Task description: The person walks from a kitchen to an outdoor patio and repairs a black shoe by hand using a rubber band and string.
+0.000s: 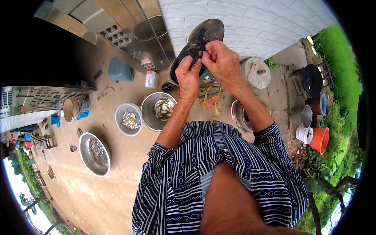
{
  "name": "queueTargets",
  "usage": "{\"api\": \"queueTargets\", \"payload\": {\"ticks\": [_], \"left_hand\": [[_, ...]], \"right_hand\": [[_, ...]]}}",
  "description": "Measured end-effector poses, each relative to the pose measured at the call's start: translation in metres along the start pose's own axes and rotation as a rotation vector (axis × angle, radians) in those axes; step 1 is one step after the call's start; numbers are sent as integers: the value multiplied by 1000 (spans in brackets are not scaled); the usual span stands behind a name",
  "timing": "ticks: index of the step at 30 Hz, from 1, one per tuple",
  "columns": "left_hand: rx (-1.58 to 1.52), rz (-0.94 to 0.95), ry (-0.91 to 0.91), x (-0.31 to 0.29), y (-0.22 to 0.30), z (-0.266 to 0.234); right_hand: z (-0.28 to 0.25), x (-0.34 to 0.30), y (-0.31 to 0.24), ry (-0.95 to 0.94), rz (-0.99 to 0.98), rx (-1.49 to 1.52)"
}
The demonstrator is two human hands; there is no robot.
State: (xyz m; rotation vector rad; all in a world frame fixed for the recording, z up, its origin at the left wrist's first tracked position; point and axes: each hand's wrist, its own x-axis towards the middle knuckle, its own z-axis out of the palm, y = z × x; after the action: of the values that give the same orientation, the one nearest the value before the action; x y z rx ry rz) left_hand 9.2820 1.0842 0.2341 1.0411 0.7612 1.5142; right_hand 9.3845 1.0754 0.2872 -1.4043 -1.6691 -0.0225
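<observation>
A worn black shoe (209,31) is held up at the upper middle of the frame, its toe toward the top and its opening toward the wearer of the camera. The left hand (188,78) grips the shoe by the edge of its opening, thumb and fingers pinched together, while the right hand (223,60) bends over the front, its fingertips gathered close on the fastening; whether they pinch a lace, a strap or the tongue is hidden behind the knuckles. The step in hand seems to be working at that fastening, and the next move calls for the left hand to steady the shoe while the right draws the fastening free or snug, a fine pull rather than a strong one. Behind the shoe rises a white tiled wall (250,23). Lower on the concrete floor (117,203), left of the left forearm, a steel pot (147,103) and a smaller basin (119,112) hold what look like small silvery fish, with an oval metal basin (83,157) farther left. A round stone block (250,72) stands right of the hands, and an orange bucket (323,137) near the right rim.
</observation>
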Motion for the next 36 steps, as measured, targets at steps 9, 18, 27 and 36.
{"api": "queueTargets", "payload": {"ticks": [9, 18, 27, 36], "left_hand": [[160, 113, 3, 16, 13, 6], [-89, 8, 61, 25, 26, 5], [-476, -250, 1, 30, 40, 7], [-265, -334, -86, 34, 42, -23]], "right_hand": [[-31, 27, 20, -713, 784, 1181], [-27, 25, 4, -669, 613, 995], [-9, 13, -15, -243, 148, 331], [-24, 49, -6, -305, -177, -10]]}}
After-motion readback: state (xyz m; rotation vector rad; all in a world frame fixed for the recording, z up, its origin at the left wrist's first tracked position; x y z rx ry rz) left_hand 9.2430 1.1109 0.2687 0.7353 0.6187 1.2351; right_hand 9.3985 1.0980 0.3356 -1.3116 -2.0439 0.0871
